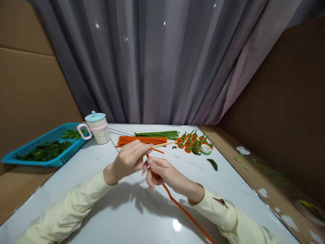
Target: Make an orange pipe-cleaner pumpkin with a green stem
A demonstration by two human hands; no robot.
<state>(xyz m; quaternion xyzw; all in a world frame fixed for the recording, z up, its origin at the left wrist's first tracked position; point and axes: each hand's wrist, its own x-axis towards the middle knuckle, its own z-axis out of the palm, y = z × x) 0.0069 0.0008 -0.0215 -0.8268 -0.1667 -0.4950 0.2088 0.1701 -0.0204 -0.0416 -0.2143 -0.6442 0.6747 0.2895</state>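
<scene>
My left hand (pixel 130 156) is closed on a thin pale wooden stick (pixel 166 144), which points right and slightly up. Just below and to the right, my right hand (pixel 165 171) pinches an orange pipe cleaner (pixel 184 209). One end of it rises toward my left fingertips, and its long tail runs down to the right past my right wrist. Whether the pipe cleaner touches the stick is hidden behind my fingers. Beyond my hands lie a bundle of orange pipe cleaners (pixel 142 140) and a row of green ones (pixel 157 134).
Several small orange pieces with green stems (pixel 188 149) cluster at the back right beside a tape roll (pixel 205 149). A dark green curved piece (pixel 212 164) lies nearer. At left stand a lidded cup (pixel 100 130) and a blue basket (pixel 54 162) holding green pieces. A grey curtain (pixel 157 67) hangs behind.
</scene>
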